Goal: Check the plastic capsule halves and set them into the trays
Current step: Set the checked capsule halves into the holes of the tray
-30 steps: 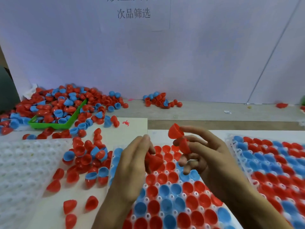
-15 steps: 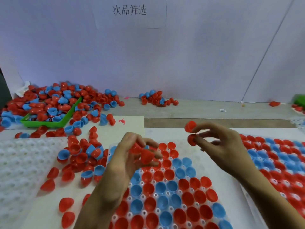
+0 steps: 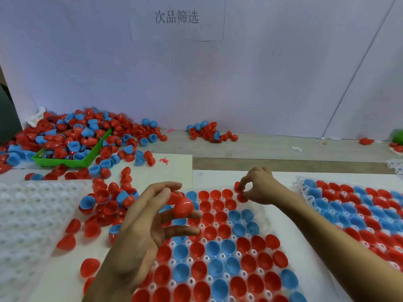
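Note:
My left hand [image 3: 144, 227] holds red capsule halves [image 3: 182, 205] between thumb and fingers above the near-left part of the white tray [image 3: 274, 223]. The tray's cups hold several red and blue halves. My right hand [image 3: 259, 187] pinches two small red halves [image 3: 239, 192] with curled fingers at the tray's far edge, right at the top row of cups.
A loose pile of red and blue halves [image 3: 109, 201] lies left of the tray. A green bin [image 3: 72, 162] heaped with halves stands at the back left. An unfilled white tray [image 3: 28, 223] is at the left, a filled tray [image 3: 357, 210] at the right.
My right hand has moved forward and down from mid-air to the tray's far row with its red halves. My left hand has turned palm-up and still holds its red halves.

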